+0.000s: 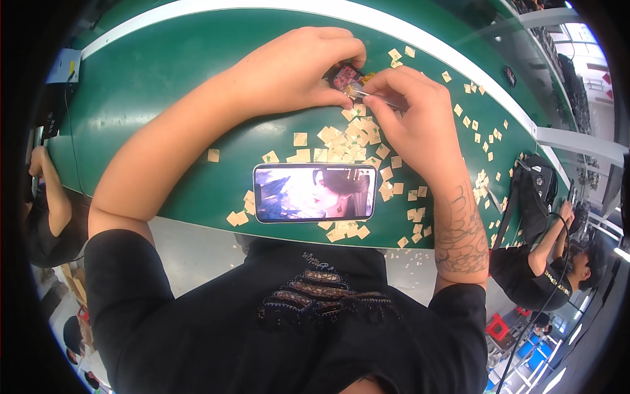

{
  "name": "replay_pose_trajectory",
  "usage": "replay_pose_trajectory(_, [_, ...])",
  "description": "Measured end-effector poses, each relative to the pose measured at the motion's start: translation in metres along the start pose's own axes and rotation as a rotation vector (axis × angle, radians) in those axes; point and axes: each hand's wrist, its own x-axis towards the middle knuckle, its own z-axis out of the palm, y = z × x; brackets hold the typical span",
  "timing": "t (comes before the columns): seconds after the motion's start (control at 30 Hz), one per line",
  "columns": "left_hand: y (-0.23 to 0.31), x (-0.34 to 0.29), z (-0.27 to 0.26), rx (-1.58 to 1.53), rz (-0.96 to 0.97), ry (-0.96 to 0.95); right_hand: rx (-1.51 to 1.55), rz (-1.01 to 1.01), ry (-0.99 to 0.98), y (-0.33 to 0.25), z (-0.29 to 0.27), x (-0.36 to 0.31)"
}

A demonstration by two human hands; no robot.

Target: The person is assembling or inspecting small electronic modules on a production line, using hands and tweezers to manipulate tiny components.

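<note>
At the far middle of the green bench, my left hand [315, 69] curls its fingers and thumb around a small black part with a red board [344, 77] in it. My right hand [415, 105] pinches a thin metal tool like tweezers [366, 95], its tip at the near edge of that part. Something yellow [368, 77] shows by the right fingertips. Just below the hands lies a loose pile of small cream paper squares [351, 141], some with green marks. Nearer to me, a phone [315, 192] lies flat with a lit picture on its screen.
More paper squares [482, 180] are scattered to the right, near a black bag [533, 187]. A white rail [453, 56] runs along the bench's far edge [197, 39]. One co-worker [545, 269] sits at the right, and another person's arm [52, 190] shows at the left.
</note>
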Motion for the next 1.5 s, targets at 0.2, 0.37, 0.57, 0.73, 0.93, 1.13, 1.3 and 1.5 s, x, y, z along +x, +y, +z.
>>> replay_pose_trajectory(0.2, [0.0, -0.002, 0.003, 0.045, 0.019, 0.023, -0.481, -0.063, -0.045, -0.021, -0.008, -0.002])
replay_pose_trajectory(0.37, [0.007, -0.003, 0.001, 0.039, -0.019, 0.001, -0.357, -0.062, -0.027, -0.006, -0.001, -0.004])
replay_pose_trajectory(0.57, [0.003, -0.004, 0.002, 0.06, -0.012, -0.01, 0.153, 0.091, -0.001, 0.025, -0.007, 0.0])
replay_pose_trajectory(0.73, [0.001, -0.007, -0.004, 0.096, 0.085, 0.058, 0.013, -0.038, -0.001, 0.011, -0.012, 0.003])
replay_pose_trajectory(0.93, [-0.002, -0.005, -0.006, -0.034, 0.061, -0.022, -0.025, -0.1, -0.063, 0.019, -0.01, 0.004])
replay_pose_trajectory(1.13, [-0.003, -0.005, -0.005, -0.01, 0.113, -0.02, 0.107, 0.008, 0.006, 0.024, -0.001, 0.003])
replay_pose_trajectory(1.3, [-0.005, -0.007, -0.005, 0.097, 0.18, -0.048, 0.361, 0.161, -0.129, 0.03, -0.008, 0.002])
replay_pose_trajectory(1.5, [-0.002, -0.008, -0.002, 0.175, 0.236, -0.018, 0.465, 0.159, -0.212, 0.036, -0.021, 0.002])
